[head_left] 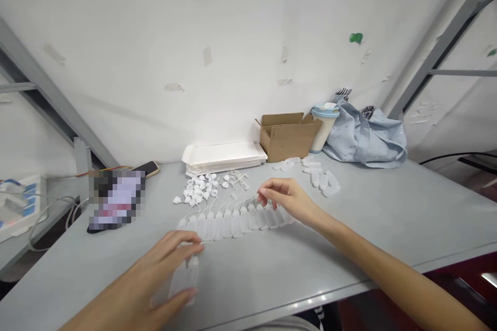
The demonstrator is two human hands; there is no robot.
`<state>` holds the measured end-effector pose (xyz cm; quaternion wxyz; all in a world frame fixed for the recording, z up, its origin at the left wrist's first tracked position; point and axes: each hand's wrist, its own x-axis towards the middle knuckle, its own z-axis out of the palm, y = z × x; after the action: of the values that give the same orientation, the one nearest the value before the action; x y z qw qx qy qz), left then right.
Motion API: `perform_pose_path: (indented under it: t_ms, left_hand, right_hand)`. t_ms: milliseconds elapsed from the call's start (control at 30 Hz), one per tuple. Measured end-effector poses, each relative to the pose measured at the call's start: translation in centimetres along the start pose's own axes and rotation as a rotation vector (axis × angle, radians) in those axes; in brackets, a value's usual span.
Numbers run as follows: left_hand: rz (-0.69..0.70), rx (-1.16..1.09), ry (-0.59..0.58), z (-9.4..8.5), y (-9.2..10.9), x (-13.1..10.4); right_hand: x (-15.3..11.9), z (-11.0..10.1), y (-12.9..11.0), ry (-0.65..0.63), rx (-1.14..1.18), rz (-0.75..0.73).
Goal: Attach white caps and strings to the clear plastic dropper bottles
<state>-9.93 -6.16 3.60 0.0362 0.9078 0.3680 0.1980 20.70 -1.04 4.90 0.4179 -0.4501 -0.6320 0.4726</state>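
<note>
A row of translucent, flat plastic pieces [233, 223] with white tops and thin looped cords lies across the middle of the table. Over its right end, my right hand [285, 197] has its thumb and fingertips pinched together by the cord loops; what is between them is too small to make out. At the front left, my left hand [163, 269] has its thumb and fingers apart, curved around a few more translucent pieces [192, 274] lying on the table. Behind the row sit a pile of small white caps [200, 189] and some loose white cords [238, 180].
White flat trays or boxes [223, 155] are stacked near the wall, beside an open cardboard box [289, 139]. A blue-lidded cup [323, 129] and a light blue cloth bag [365, 137] stand right of it. More translucent pieces [324, 181] lie in front. A phone [149, 168] is at left.
</note>
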Motion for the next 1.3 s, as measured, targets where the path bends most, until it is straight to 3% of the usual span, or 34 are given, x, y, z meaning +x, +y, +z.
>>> perform_pose_path:
  t_ms: [67, 167, 233, 367, 500, 633, 800, 1033, 1300]
  left_hand:
    - [-0.017, 0.002, -0.113, -0.9, -0.3, 2.1]
    - [-0.010, -0.061, -0.113, -1.0, -1.2, 5.7]
    - [0.014, -0.072, -0.111, -0.2, -2.1, 8.1]
    - [0.073, -0.066, -0.130, 2.4, -3.7, 12.2]
    - [0.116, -0.067, -0.214, 4.3, -4.4, 14.3]
    - [0.123, -0.074, -0.210, 4.3, -4.4, 14.3]
    - [0.044, -0.091, -0.050, 2.5, -3.8, 12.5]
    - [-0.100, -0.153, 0.142, 1.0, -3.2, 9.4]
    - [0.037, 0.006, 0.332, 1.3, -2.5, 9.3]
  right_hand:
    - [0.6, -1.0, 0.3, 0.054, -0.015, -0.010]
    - [1.6, -3.1, 1.2, 0.158, -0.075, -0.050]
    - [2.3, -4.7, 1.9, 0.230, -0.175, -0.070]
    - [3.4, -7.9, 3.4, 0.379, -0.636, -0.121]
    - [3.9, -10.0, 4.7, 0.385, -0.844, -0.140]
    - [4.0, -10.3, 5.6, 0.301, -0.980, -0.132]
    - [4.2, -9.5, 6.4, 0.191, -1.074, -0.147]
    - [4.3, -9.1, 6.6, 0.175, -1.103, -0.131]
    - [4.6, -9.0, 7.1, 0.233, -1.093, -0.067]
